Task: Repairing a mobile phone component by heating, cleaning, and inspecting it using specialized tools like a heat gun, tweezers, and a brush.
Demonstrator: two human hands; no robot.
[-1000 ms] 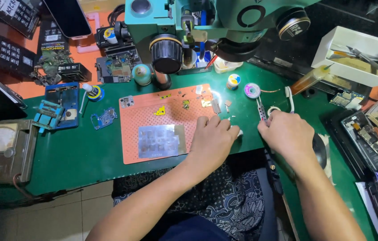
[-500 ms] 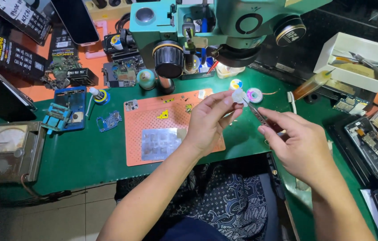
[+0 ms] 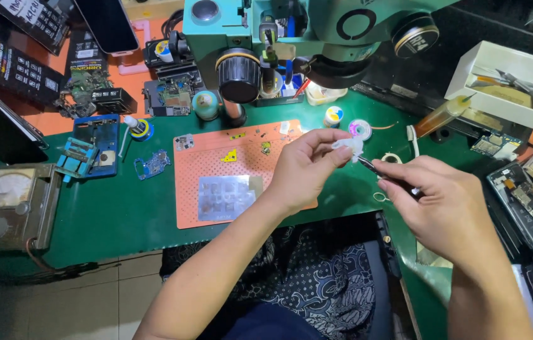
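Observation:
My left hand (image 3: 307,167) is raised above the orange work mat (image 3: 216,164) and pinches a small white wad of tissue (image 3: 349,147) between thumb and fingers. My right hand (image 3: 443,204) grips dark tweezers (image 3: 385,175), whose tip points left and meets the tissue. Both hands hover over the green bench top (image 3: 109,214), just in front of the teal microscope (image 3: 304,38).
A metal stencil plate (image 3: 225,196) lies on the mat. A blue fixture (image 3: 90,148) and a small circuit board (image 3: 152,165) sit to the left, an analog meter (image 3: 11,204) at the far left. Small jars (image 3: 359,129) stand behind the hands; a white tray (image 3: 512,82) and phone boards (image 3: 531,201) fill the right.
Both hands have lifted off the bench and come together. The left hand picked up the white tissue, and the tweezers' tip now touches it.

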